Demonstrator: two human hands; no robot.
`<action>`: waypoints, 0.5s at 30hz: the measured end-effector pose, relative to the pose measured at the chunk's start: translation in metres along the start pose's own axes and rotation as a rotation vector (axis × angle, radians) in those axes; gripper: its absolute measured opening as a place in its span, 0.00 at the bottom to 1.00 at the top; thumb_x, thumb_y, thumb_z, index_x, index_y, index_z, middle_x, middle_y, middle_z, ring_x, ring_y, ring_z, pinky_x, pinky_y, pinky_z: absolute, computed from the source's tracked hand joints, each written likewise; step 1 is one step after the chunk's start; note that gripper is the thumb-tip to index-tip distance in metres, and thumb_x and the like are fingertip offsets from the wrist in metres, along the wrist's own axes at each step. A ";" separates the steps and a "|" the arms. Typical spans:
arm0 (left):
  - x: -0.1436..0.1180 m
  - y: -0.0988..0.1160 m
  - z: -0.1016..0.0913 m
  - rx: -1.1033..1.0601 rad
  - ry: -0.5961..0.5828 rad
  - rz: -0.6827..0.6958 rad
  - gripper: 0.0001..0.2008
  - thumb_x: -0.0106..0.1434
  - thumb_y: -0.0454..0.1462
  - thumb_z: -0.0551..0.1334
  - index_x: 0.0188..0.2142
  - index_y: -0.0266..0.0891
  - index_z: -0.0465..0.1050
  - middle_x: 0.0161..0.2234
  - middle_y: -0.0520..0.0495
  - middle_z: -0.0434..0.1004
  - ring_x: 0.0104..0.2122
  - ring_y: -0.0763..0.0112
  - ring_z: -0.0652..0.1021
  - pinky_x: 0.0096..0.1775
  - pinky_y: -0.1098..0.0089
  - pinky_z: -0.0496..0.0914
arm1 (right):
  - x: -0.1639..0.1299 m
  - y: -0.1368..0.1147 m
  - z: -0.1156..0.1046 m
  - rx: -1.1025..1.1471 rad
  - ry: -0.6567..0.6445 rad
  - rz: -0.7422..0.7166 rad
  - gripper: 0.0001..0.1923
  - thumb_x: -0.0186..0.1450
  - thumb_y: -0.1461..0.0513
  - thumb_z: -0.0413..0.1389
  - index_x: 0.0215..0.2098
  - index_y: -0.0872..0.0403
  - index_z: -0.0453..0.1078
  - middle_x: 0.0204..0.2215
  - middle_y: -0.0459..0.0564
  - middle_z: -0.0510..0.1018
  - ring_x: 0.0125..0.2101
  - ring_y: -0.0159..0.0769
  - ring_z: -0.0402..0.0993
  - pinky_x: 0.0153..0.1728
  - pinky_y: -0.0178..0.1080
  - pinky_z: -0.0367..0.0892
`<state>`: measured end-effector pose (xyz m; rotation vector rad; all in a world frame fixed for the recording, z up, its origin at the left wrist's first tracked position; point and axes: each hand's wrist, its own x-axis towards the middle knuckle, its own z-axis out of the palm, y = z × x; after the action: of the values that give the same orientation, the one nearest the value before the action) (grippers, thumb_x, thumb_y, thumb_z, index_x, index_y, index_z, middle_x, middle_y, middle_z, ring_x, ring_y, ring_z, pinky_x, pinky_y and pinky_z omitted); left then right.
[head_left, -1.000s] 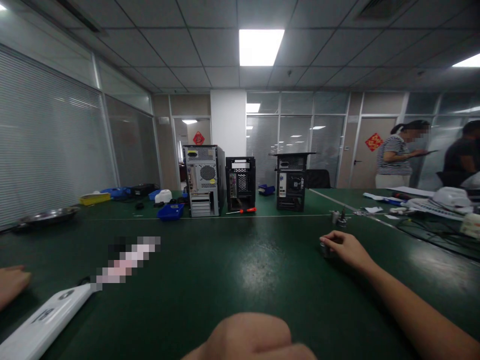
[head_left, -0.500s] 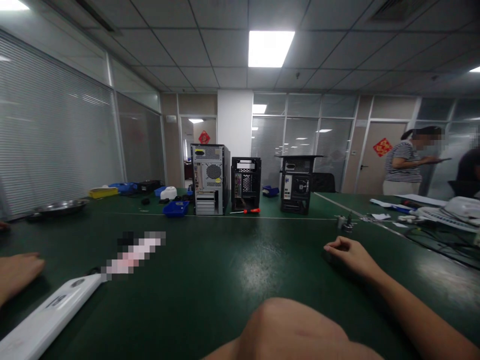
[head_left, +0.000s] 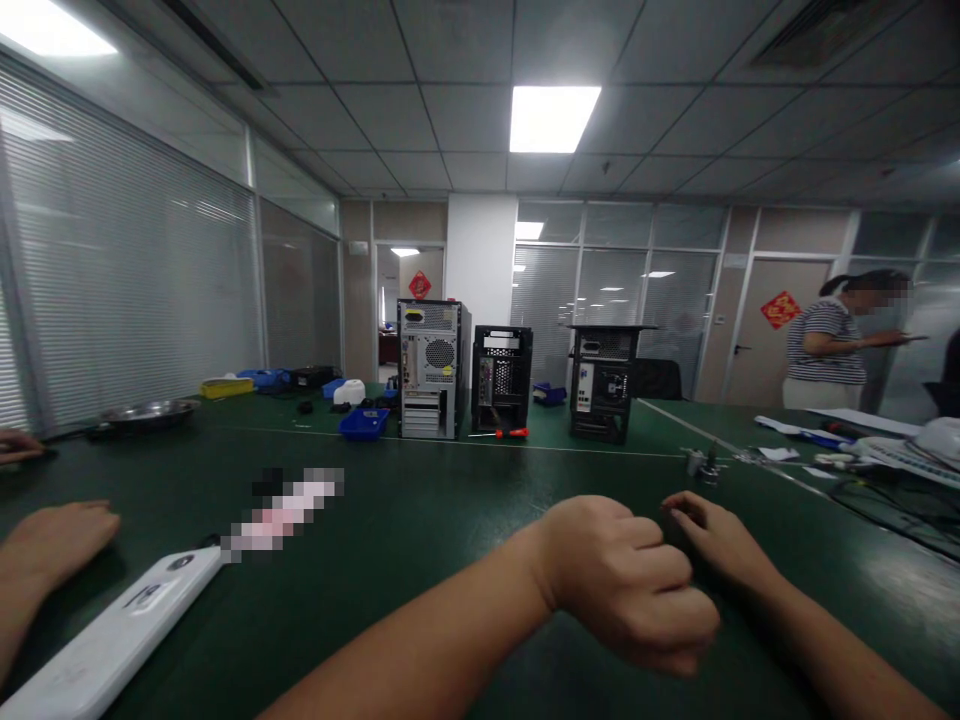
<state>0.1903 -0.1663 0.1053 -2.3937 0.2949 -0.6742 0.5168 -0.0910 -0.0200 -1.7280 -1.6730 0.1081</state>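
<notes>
Meeting over the green desk, well in front of the silver computer tower: left hand, fingers curled into a loose fist, crossing in from the lower edge and touching the right hand. Right hand lying low on the desk with fingers bent inward; whether anything is being held between the two hands cannot be told, the spot being covered by the left fist. Standing beside the silver computer tower, a black open case, and past that a second black case with its top panel overhanging. Lying in front of the black open case, a red-handled screwdriver. Sitting just left of the silver tower, a blue parts bin; farther left of it, a metal tray and a yellow bin. Resting nearer than the tower and to its left, a long white device, its upper end blurred out. Coming in at the left edge, well left of that white device, another person's hand lying flat on the desk. Standing far right of the tower, by the glass partition, a person in a striped shirt. Small metal parts sitting right of the tower, beyond the joined hands.
</notes>
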 end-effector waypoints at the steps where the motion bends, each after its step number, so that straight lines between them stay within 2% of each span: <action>1: -0.013 -0.004 0.013 0.015 0.005 -0.025 0.19 0.69 0.45 0.51 0.25 0.41 0.69 0.22 0.51 0.69 0.20 0.74 0.68 0.22 0.68 0.60 | 0.001 0.001 0.000 0.012 -0.043 -0.003 0.21 0.62 0.47 0.50 0.43 0.49 0.75 0.41 0.50 0.81 0.40 0.41 0.77 0.42 0.40 0.70; 4: -0.065 -0.005 0.040 0.057 -0.032 -0.099 0.17 0.66 0.41 0.52 0.22 0.40 0.65 0.20 0.51 0.68 0.18 0.73 0.68 0.19 0.68 0.55 | 0.001 0.003 -0.002 0.050 -0.141 0.020 0.24 0.62 0.45 0.50 0.45 0.50 0.75 0.44 0.50 0.81 0.43 0.42 0.77 0.45 0.42 0.69; 6: -0.102 -0.001 0.043 0.065 -0.122 -0.178 0.15 0.65 0.41 0.54 0.23 0.40 0.66 0.20 0.51 0.68 0.19 0.73 0.69 0.19 0.69 0.55 | 0.000 0.003 -0.002 0.050 -0.173 0.036 0.25 0.62 0.44 0.51 0.46 0.50 0.76 0.44 0.51 0.81 0.44 0.43 0.76 0.46 0.42 0.68; 8: -0.133 0.003 0.037 0.042 -0.219 -0.321 0.13 0.63 0.40 0.55 0.23 0.39 0.67 0.21 0.50 0.70 0.20 0.72 0.70 0.20 0.69 0.56 | 0.000 0.004 -0.002 0.027 -0.196 0.040 0.27 0.60 0.43 0.54 0.48 0.50 0.75 0.46 0.52 0.80 0.45 0.45 0.76 0.46 0.43 0.68; 11: -0.163 0.008 0.026 -0.034 -0.390 -0.668 0.14 0.64 0.39 0.53 0.25 0.39 0.70 0.22 0.49 0.74 0.21 0.71 0.72 0.24 0.70 0.61 | 0.001 0.009 0.001 -0.018 -0.235 -0.005 0.29 0.58 0.44 0.57 0.53 0.48 0.72 0.48 0.52 0.79 0.47 0.46 0.75 0.48 0.44 0.68; 13: -0.172 0.010 0.024 -0.077 -0.471 -0.966 0.18 0.67 0.41 0.50 0.26 0.39 0.72 0.23 0.48 0.75 0.22 0.70 0.73 0.27 0.70 0.64 | 0.002 0.014 0.005 -0.053 -0.227 -0.042 0.28 0.59 0.45 0.56 0.54 0.48 0.71 0.49 0.52 0.78 0.48 0.45 0.74 0.49 0.44 0.68; 15: -0.174 0.014 0.028 -0.112 -0.544 -1.181 0.21 0.68 0.43 0.49 0.26 0.39 0.74 0.25 0.45 0.77 0.24 0.67 0.75 0.29 0.68 0.66 | 0.002 0.017 0.008 -0.118 -0.164 -0.066 0.27 0.62 0.47 0.54 0.55 0.49 0.70 0.49 0.53 0.77 0.49 0.45 0.74 0.50 0.45 0.68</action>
<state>0.0578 -0.0992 0.0091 -2.5687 -1.4156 -0.4151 0.5270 -0.0845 -0.0342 -1.7892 -1.8877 0.1246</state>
